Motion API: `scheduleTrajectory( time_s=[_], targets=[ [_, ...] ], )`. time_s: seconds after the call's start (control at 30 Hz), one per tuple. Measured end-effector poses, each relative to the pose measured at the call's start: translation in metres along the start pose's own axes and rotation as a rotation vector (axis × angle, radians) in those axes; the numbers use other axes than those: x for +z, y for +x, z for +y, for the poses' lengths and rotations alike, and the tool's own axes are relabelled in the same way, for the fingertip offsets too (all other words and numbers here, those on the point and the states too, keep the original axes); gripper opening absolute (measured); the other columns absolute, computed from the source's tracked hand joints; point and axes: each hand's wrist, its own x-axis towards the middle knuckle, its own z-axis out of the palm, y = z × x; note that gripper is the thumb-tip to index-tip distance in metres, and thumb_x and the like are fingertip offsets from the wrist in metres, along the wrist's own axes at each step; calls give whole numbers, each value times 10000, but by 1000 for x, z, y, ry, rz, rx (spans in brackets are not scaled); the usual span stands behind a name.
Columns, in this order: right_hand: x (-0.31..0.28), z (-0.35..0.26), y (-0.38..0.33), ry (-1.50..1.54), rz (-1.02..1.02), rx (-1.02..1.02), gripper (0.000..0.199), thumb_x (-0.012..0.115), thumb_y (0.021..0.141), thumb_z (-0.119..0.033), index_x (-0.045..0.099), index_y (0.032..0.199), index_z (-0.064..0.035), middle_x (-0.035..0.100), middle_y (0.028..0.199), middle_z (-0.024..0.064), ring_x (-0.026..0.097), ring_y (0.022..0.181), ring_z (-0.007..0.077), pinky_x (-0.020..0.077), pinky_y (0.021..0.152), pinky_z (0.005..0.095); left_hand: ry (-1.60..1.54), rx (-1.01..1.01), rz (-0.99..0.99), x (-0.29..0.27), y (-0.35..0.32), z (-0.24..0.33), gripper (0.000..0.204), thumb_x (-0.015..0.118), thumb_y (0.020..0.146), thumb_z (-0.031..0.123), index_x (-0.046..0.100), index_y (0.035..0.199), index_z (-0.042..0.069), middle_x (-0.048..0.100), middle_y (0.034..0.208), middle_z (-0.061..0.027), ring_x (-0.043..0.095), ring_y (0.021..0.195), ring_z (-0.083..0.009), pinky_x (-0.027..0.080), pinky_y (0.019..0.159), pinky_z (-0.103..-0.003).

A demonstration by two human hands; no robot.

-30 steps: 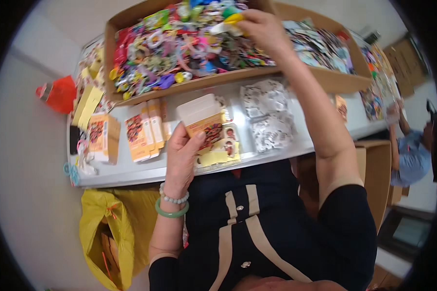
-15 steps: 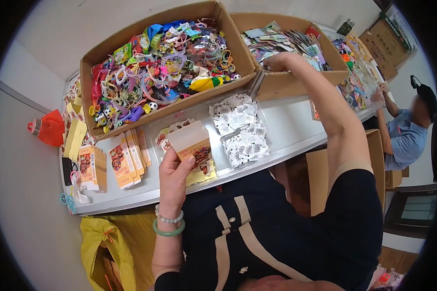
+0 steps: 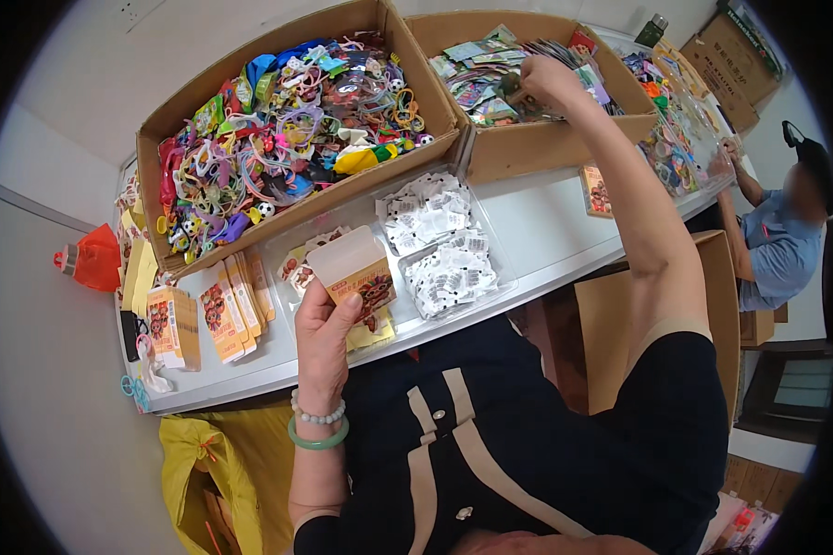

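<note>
Holding open carton (image 3: 354,274), cards in box (image 3: 528,153)

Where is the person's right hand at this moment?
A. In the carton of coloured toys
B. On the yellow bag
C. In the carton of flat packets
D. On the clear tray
C: the right hand reaches into the carton of flat packets, away from the toys.

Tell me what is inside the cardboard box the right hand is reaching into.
The right hand is in the cardboard box of flat colourful packets. The hand and near wall cover whatever lies beneath.
</note>
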Motion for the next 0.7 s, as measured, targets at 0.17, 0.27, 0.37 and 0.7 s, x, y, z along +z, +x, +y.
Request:
scheduleTrajectory(
  time_s=[0.17, 0.27, 0.37, 0.7],
  targets=[
    [-2, 28, -22, 969, 152, -143, 376, 588, 767, 13, 555, 1134, -65, 480, 680, -35, 474, 589, 62, 372, 496, 223, 21, 0, -7, 7, -3, -5, 388, 608, 873, 156, 509, 1220, 14, 604, 1124, -81, 581, 1022, -161, 455, 909, -315],
    [-10, 9, -42, 1092, 148, -148, 331, 584, 788, -1, 564, 1114, -54, 479, 672, -29, 444, 552, 57, 348, 474, 223, 59, -7, -6, 6, -8, -9, 380, 600, 877, 148, 511, 1219, 10, 602, 1129, -86, 578, 1031, -163, 451, 918, -316],
    [-17, -4, -57, 1157, 188, -172, 245, 602, 817, -57, 575, 1060, -66, 520, 676, -20, 467, 540, 51, 349, 462, 214, 39, 9, 35, 15, -11, -5, 299, 587, 875, 98, 541, 1162, 26, 593, 910, 14, 487, 732, -42, 405, 648, -196],
    [-23, -151, -190, 1406, -161, -729, 135, 591, 824, 22, 515, 928, -16, 568, 819, 24, 573, 692, 88, 472, 610, 213, 16, -1, 41, 15, -20, 2, 241, 591, 891, 125, 559, 1107, 21, 605, 955, 6, 533, 844, -47, 450, 755, -209]
  ],
)
